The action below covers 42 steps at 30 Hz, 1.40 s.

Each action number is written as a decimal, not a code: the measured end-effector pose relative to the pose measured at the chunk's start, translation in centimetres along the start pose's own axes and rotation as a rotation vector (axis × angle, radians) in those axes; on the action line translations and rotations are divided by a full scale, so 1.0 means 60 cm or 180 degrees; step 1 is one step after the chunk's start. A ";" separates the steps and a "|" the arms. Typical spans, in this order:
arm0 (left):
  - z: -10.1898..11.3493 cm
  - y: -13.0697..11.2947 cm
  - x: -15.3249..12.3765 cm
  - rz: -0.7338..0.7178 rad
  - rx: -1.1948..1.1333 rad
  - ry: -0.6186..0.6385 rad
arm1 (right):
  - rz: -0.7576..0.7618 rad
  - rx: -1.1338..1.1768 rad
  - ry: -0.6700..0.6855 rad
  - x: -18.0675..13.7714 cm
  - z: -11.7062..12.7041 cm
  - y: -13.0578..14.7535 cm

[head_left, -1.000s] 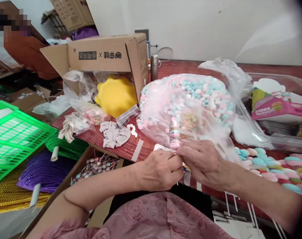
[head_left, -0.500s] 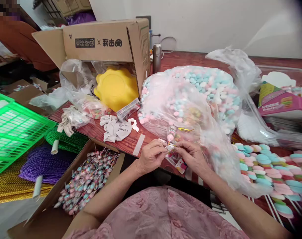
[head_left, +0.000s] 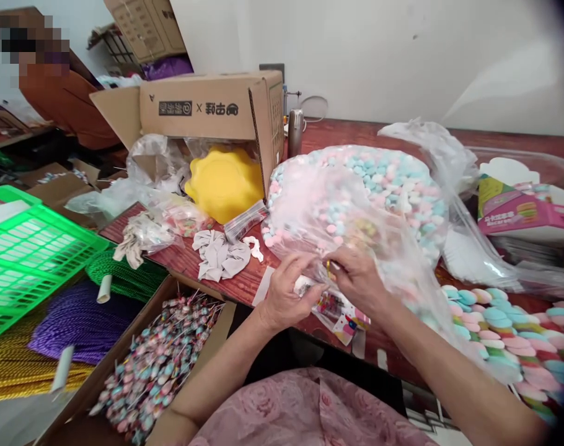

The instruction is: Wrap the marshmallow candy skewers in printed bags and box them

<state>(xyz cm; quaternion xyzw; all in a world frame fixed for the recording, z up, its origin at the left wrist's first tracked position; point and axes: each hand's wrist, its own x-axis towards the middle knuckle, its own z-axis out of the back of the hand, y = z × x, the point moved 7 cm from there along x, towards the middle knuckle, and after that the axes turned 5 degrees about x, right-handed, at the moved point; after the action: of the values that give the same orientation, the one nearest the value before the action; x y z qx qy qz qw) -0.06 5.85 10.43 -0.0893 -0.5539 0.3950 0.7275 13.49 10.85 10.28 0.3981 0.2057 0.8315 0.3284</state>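
Observation:
My left hand (head_left: 286,294) is curled at the table's front edge, thumb apart from the fingers, around a small whitish printed candy wrapper (head_left: 303,285); its contents are mostly hidden. Close beside it, my right hand (head_left: 356,275) pinches a gold twist tie (head_left: 328,267) between thumb and fingers. Under the hands lies a clear packet with colourful print (head_left: 331,306). Just behind them spreads a large clear bag of pink, blue and white candies (head_left: 384,164).
Layered candies on sticks (head_left: 500,328) lie at right, near a pink macaron box (head_left: 519,204). A carton (head_left: 212,93) with a yellow lid (head_left: 224,183) stands behind. Lower left are a box of wrapped lollipops (head_left: 161,359), purple twist ties (head_left: 82,322) and a green basket (head_left: 35,248).
The hands have moved slightly apart, and the left fingers have loosened from their pinch. The wrapped pink candy that stood above the fingertips no longer shows there. The view has tilted up.

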 end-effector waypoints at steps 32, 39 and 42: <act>-0.052 0.035 -0.083 0.2238 -0.1245 0.0893 | -0.0637 -0.1792 0.1443 -0.063 -0.082 0.032; -0.051 0.034 -0.110 0.2031 -0.0677 0.1338 | -0.0449 -0.1849 0.1739 -0.072 -0.102 0.036; -0.054 0.055 -0.125 0.2426 -0.1019 0.1020 | -0.0319 -0.1810 0.1795 -0.076 -0.098 0.041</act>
<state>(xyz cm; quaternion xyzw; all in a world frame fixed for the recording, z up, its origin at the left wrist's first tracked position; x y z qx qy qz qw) 0.64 4.01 1.82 -0.4587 -0.4159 0.5254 0.5836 9.95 5.42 5.85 0.0370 0.0687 0.9148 0.3962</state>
